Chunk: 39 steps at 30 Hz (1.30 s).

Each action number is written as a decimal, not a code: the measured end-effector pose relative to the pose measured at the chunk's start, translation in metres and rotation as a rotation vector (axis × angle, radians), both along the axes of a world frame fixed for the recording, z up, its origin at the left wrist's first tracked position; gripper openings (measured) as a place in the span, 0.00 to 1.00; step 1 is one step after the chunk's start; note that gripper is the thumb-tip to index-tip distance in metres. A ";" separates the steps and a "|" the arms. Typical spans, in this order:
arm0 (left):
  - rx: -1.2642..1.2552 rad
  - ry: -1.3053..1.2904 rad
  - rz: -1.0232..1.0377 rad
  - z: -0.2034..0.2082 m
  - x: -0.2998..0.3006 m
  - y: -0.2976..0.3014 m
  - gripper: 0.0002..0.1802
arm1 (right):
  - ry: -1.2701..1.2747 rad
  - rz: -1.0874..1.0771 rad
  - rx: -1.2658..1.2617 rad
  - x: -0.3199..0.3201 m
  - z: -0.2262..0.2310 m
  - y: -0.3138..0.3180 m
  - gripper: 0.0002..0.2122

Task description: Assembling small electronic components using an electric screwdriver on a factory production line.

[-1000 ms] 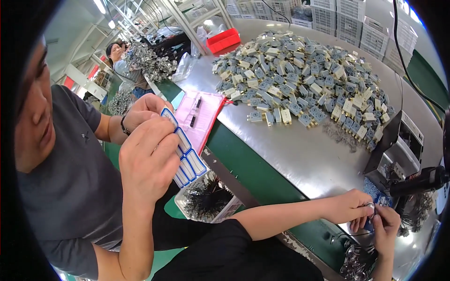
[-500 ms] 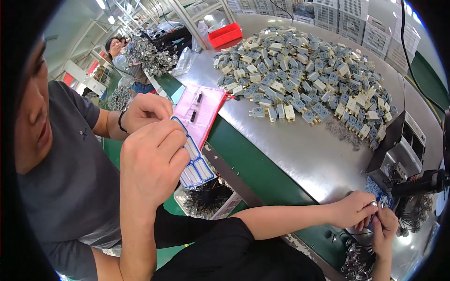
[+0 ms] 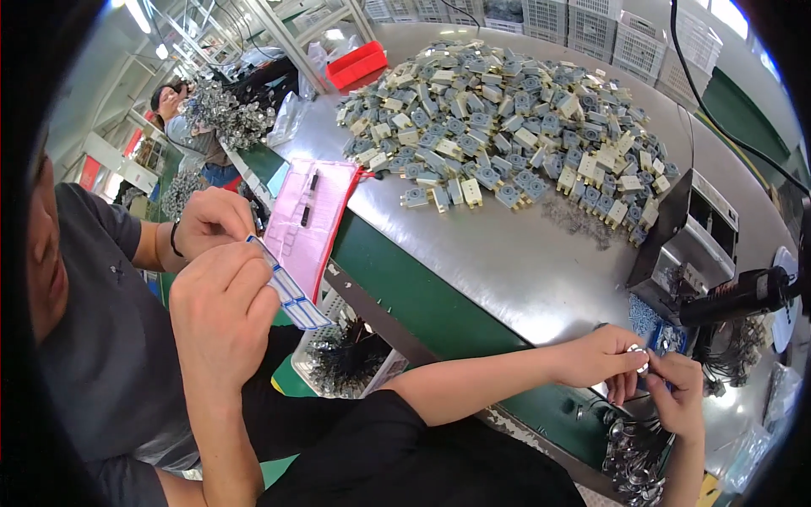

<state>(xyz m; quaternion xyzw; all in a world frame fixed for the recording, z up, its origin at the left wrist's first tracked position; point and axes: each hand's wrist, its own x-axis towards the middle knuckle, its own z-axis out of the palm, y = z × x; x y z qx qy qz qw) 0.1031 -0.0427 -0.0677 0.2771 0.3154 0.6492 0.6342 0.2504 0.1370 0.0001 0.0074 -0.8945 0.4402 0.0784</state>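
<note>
The left hand (image 3: 604, 357) is closed in a pinch, thumb and fingers on a small round metal part (image 3: 642, 363), and the right hand (image 3: 680, 395) grips the same part from the other side with bent fingers, probably so that it cannot turn; the part sits between them above the table edge. Just below lies a bundle of shiny pieces with dark leads (image 3: 634, 456), seemingly set there for short reaches. Beside the hands, a black cylindrical device (image 3: 731, 297) juts in over the bench. To the left, a co-worker's hands (image 3: 224, 313) hold up a blue-edged label sheet (image 3: 296, 304), likely raised for a close look. Farther off, a heap of grey and cream connectors (image 3: 507, 127) spreads across the steel tabletop (image 3: 473, 245), with white crates (image 3: 591, 32) stacked behind, apparently leaving the front free for handwork.
</note>
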 end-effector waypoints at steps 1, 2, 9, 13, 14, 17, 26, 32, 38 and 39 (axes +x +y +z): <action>0.013 0.117 0.023 0.002 -0.002 -0.004 0.20 | 0.026 0.020 -0.005 -0.002 0.002 -0.002 0.19; 0.027 0.236 0.041 0.005 -0.006 -0.009 0.20 | 0.055 0.033 -0.010 -0.003 0.002 -0.004 0.20; -0.534 1.764 0.982 0.042 -0.112 -0.078 0.25 | -0.303 -0.141 0.396 0.017 0.001 0.019 0.11; -0.983 1.915 1.098 0.019 -0.171 -0.128 0.24 | -0.236 -0.186 0.510 0.014 -0.006 0.017 0.10; -0.989 2.002 1.077 0.011 -0.175 -0.137 0.23 | -0.234 -0.184 0.513 0.011 -0.006 0.014 0.10; -0.917 2.093 1.000 0.007 -0.168 -0.148 0.23 | -0.226 -0.225 0.510 0.003 -0.005 0.008 0.11; -0.563 1.685 1.031 0.007 -0.161 -0.118 0.27 | -0.271 -0.190 0.558 -0.002 -0.008 0.013 0.11; -0.529 1.669 0.789 -0.004 -0.169 -0.109 0.24 | -0.263 -0.168 0.502 0.000 -0.015 0.014 0.04; -0.374 1.525 0.696 -0.006 -0.165 -0.113 0.23 | -0.219 -0.232 0.485 -0.002 -0.017 0.010 0.02; -0.380 1.528 0.697 -0.007 -0.161 -0.113 0.23 | -0.198 -0.227 0.505 -0.003 -0.015 0.008 0.03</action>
